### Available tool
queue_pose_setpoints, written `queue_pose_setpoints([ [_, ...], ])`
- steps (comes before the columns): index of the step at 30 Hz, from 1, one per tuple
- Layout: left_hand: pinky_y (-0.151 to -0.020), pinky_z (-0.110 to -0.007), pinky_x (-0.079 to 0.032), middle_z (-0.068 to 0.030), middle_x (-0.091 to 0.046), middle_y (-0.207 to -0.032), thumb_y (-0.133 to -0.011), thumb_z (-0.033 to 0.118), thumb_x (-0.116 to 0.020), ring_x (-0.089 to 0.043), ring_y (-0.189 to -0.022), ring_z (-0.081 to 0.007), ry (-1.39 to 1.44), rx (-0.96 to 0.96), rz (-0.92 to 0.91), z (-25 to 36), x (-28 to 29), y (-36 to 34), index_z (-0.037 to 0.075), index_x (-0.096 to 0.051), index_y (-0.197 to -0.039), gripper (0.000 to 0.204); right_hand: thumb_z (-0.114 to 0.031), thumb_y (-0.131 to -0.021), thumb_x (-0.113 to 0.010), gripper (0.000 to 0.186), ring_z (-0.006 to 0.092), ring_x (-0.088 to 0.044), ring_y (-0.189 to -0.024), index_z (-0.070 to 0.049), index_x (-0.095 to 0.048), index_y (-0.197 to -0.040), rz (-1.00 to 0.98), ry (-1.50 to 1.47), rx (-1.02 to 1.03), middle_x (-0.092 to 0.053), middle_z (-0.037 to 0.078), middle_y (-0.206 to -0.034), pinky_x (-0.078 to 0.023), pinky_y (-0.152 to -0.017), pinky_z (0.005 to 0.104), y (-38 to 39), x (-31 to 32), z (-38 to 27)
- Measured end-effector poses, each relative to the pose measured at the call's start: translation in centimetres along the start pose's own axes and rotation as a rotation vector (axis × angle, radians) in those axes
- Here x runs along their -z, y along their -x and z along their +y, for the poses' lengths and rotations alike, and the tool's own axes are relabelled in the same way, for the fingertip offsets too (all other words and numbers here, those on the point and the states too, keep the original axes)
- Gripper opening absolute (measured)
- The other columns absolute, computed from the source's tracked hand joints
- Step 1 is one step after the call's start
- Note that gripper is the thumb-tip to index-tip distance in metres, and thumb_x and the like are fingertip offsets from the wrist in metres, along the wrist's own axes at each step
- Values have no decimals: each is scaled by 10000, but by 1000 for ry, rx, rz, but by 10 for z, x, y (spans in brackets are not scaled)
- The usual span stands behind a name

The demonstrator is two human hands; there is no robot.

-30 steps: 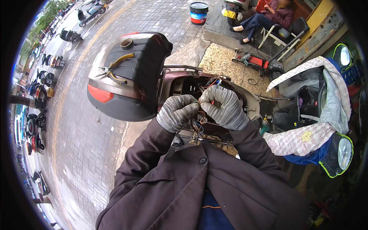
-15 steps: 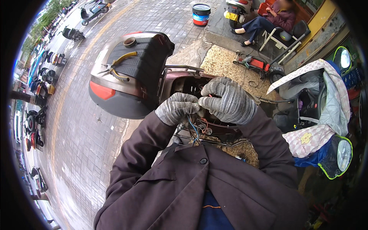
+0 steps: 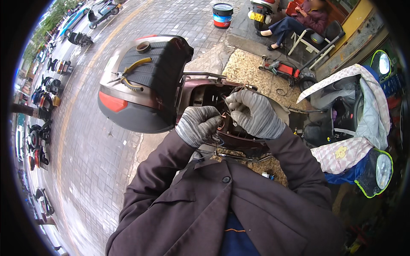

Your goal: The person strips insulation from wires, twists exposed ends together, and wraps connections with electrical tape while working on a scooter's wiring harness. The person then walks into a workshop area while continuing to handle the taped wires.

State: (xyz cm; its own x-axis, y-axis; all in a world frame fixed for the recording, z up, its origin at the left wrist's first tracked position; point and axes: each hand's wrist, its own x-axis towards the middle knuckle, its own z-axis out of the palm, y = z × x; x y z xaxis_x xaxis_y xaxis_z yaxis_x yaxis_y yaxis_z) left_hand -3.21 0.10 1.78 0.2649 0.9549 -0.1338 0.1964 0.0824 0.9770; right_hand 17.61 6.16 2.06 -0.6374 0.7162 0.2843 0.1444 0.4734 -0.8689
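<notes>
Both my hands wear grey knitted gloves and meet over the open, dark-red body of a scooter (image 3: pixel 197 91). My left hand (image 3: pixel 198 126) is closed in a pinch on thin reddish wires (image 3: pixel 222 121), which show at its fingertips. Just to the right, my right hand (image 3: pixel 256 114) has its fingers curled together on a wire whose end is mostly covered by the glove. More loose wiring lies in the dark cavity below. On the scooter's rear top box (image 3: pixel 141 113) rest yellow-handled pliers (image 3: pixel 134 68) and a roll of tape (image 3: pixel 143 47).
A scooter with a quilted cover (image 3: pixel 341 155) stands close on the right. Beyond my hands are a red floor jack (image 3: pixel 284 69), a bucket (image 3: pixel 222 16) and a person seated on a chair (image 3: pixel 314 21). Several parked scooters line the paved left side.
My hands have drawn slightly apart, the left turning into a tighter fist. The blue wires that hung below them are now mostly out of sight, and reddish wires show between the hands.
</notes>
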Motion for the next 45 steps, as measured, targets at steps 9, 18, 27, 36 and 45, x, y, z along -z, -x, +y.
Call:
queue_pose_setpoints([
  [9, -573, -268, -473, -27, -626, -689, -889, 105, -603, -583, -623, -92, -101, -103, -21, 3, -2, -4, -37, -673, -912, 159, -87, -777, -667, 99, 203, -618, -702, -36, -652, -860, -44, 276, 93, -621, 95, -818, -517, -637, 338, -8, -9, 0],
  [18, -563, -237, -470, -21, -637, -709, -899, 115, -609, -580, -637, -70, 75, 9, -48, -4, 5, -4, -40, -675, -938, 173, -58, -763, -702, 167, 231, -640, -732, -27, -656, -920, 9, 359, 405, -626, 78, -800, -530, -663, 325, -5, -3, 2],
  [27, -614, -372, -502, -168, -626, -692, -843, 171, -645, -644, -636, -278, -383, -212, 45, -2, -1, -5, 32, -664, -911, 156, -137, -851, -604, 129, 145, -600, -685, -10, -624, -868, -211, -256, -471, -592, 80, -699, -492, -624, 312, -1, -6, 2],
  [36, -568, -311, -475, -65, -631, -664, -857, 146, -658, -591, -596, -146, 12, -61, -20, -2, -8, -9, 1, -678, -873, 148, -112, -861, -592, 98, 253, -596, -577, -31, -593, -806, 28, 135, 81, -587, 110, -654, -487, -540, 354, 6, -12, 13],
  [45, -656, -288, -499, -71, -681, -780, -889, 123, -615, -622, -726, -119, 173, 34, -145, -13, -14, -16, -24, -671, -966, 175, -24, -770, -686, 134, 192, -623, -667, -27, -636, -893, 107, 129, 289, -623, 74, -815, -513, -614, 295, 15, -3, 12],
])
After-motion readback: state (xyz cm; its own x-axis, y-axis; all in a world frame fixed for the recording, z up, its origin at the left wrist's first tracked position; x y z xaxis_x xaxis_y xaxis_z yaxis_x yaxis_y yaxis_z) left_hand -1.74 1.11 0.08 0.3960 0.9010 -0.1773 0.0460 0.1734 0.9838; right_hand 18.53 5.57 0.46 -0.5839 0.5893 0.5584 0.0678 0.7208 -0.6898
